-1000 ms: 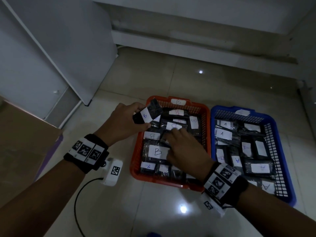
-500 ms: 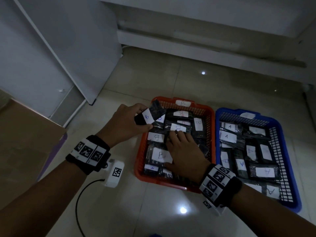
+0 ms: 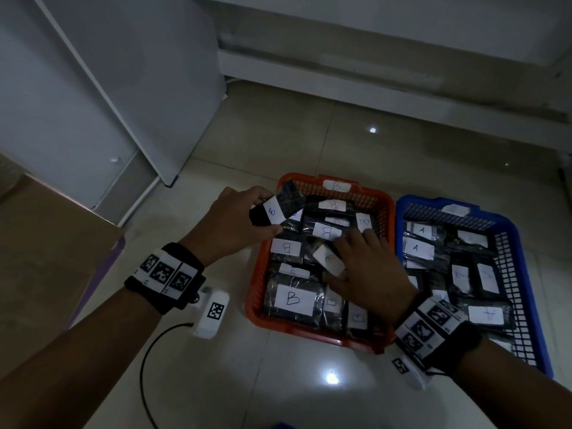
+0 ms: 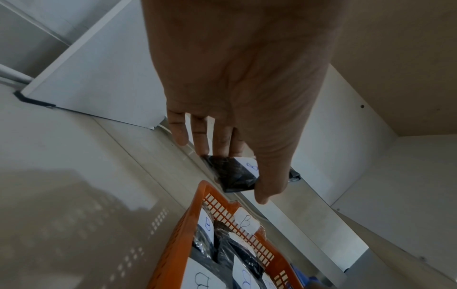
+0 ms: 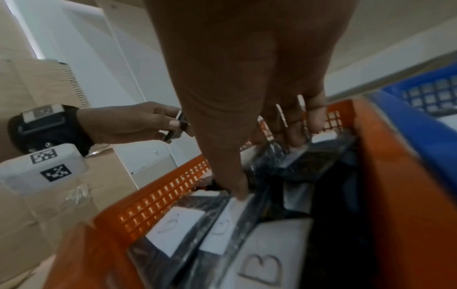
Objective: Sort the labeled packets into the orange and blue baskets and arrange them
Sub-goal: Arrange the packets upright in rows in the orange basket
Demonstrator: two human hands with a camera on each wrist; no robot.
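The orange basket [image 3: 257,283] holds several black packets with white B labels. Beside it on the right, the blue basket [image 3: 526,274] holds packets labeled A. My left hand [image 3: 269,213] pinches a black B packet [image 3: 292,198] above the orange basket's far left corner; the left wrist view shows this packet [image 4: 232,174] between thumb and fingers. My right hand [image 3: 348,255] lies flat on the packets in the orange basket. Its fingers are spread, and its thumb touches the label of a tilted packet [image 3: 328,260]. In the right wrist view the thumb presses a label [image 5: 241,197].
A cardboard box [image 3: 46,243] stands at the left and a white cabinet [image 3: 108,88] behind it. A low white ledge [image 3: 371,66] runs along the back wall. A black cable [image 3: 145,366] lies on the tiled floor near my left arm.
My right hand has slid farther back and to the right over the B packets, and one packet by its thumb now lies tilted. The left hand still holds its packet in the same place.
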